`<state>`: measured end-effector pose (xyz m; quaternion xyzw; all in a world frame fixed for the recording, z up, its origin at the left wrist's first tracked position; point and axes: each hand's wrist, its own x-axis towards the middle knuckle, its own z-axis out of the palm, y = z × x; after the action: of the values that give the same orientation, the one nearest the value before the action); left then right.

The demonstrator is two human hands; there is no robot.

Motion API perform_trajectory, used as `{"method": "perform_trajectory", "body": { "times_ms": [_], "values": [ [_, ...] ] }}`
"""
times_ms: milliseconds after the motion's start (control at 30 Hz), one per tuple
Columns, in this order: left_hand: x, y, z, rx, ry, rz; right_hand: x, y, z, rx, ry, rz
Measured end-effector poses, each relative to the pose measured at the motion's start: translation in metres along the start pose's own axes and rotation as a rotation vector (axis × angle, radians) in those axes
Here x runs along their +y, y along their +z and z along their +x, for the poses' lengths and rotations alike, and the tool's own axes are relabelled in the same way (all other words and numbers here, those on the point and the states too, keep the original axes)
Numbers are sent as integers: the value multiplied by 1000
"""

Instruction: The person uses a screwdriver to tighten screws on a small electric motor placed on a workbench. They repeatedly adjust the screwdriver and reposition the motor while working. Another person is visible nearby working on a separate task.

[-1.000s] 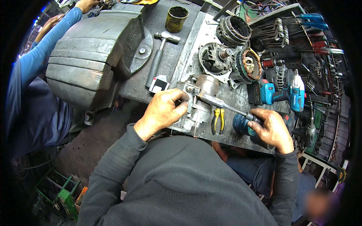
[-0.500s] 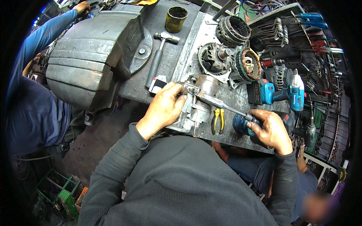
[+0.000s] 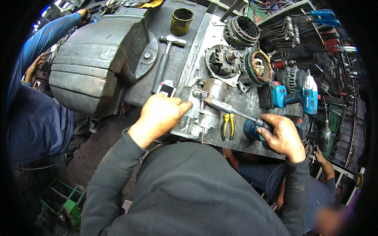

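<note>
My right hand (image 3: pixel 281 133) grips the dark handle of a long steel tool (image 3: pixel 244 115), whose wide end rests against a metal housing (image 3: pixel 214 90) with a thin wire hanging from it. My left hand (image 3: pixel 157 116) is curled at the housing's left side, one fingertip near a small fitting (image 3: pixel 195 93); whatever is under the fingers is hidden. Yellow-and-black pliers (image 3: pixel 227 126) lie just right of the housing. A hammer (image 3: pixel 165 57) lies beyond my left hand, beside a small black, white and red object (image 3: pixel 168 88).
A large vise (image 3: pixel 84 67) fills the left. Alternator parts (image 3: pixel 222 63), a grimy yellow can (image 3: pixel 181 21), a teal cordless driver (image 3: pixel 309 94) and tool racks (image 3: pixel 283 31) surround the work. A person in blue sleeves (image 3: pixel 39 39) is at left; another person (image 3: pixel 260 173) is low at right.
My left hand has slid down and leftward from the housing's fitting. My right hand stays on the tool. The blue-sleeved arm has shifted, and the person at lower right has moved an arm.
</note>
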<state>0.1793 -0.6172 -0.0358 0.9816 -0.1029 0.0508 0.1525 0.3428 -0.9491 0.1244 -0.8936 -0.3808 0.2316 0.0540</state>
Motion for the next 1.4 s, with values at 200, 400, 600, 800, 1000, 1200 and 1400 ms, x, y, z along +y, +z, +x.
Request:
{"method": "perform_trajectory", "body": {
  "times_ms": [200,400,600,800,1000,1200,1400],
  "values": [
    [-8,-24,-21,-85,18,-156,0,0,0,16,-8,-15],
    [-5,-17,-14,73,-52,-284,-1,-2,2,5,-10,-22],
    [9,-11,-12,-107,-31,-163,-2,-2,0,6,2,-33],
    [8,-26,-27,-127,33,-89,-1,-3,1,-24,15,-44],
    [2,-42,-35,-210,86,-126,-1,-2,0,31,-21,-24],
    [6,-30,-18,138,-211,-545,-3,-4,3,29,-31,-80],
    [29,-1,8,247,-387,-659,-1,-7,5,48,-13,-107]
  ]
}}
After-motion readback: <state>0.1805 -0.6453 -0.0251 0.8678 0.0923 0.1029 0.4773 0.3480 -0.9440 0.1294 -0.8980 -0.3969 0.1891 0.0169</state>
